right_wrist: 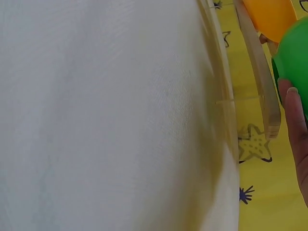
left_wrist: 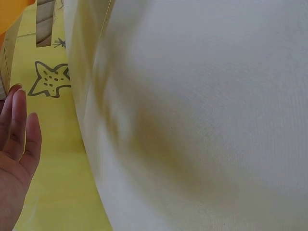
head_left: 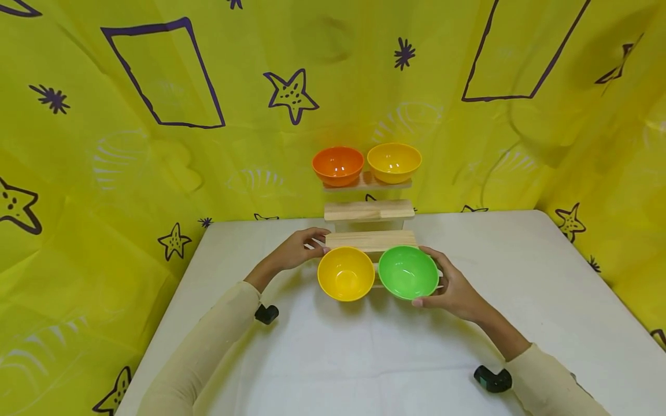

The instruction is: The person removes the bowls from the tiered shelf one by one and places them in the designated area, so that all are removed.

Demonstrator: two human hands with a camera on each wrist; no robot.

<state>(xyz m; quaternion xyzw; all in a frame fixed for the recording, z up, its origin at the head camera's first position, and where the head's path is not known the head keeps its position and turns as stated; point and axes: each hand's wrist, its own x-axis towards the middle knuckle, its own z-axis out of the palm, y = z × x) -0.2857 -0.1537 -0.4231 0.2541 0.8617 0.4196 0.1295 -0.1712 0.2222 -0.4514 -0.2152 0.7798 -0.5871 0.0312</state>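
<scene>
My right hand (head_left: 458,292) grips a green bowl (head_left: 408,273) by its right side, thumb at the front and fingers behind. In the right wrist view, fingertips lie against the green bowl's wall (right_wrist: 294,57) beside a wooden plank (right_wrist: 262,72). To its left, a yellow bowl (head_left: 346,274) sits on the lowest step of a wooden stepped rack (head_left: 370,240). My left hand (head_left: 296,249) is at the rack's left end, fingertips at the plank's edge and thumb close to the yellow bowl. Its fingers look loosely extended in the left wrist view.
On the rack's top step stand an orange bowl (head_left: 338,166) and a second yellow bowl (head_left: 394,163). The rack stands at the far side of a white-covered table (head_left: 333,370). A yellow printed cloth (head_left: 250,156) hangs behind and along both sides.
</scene>
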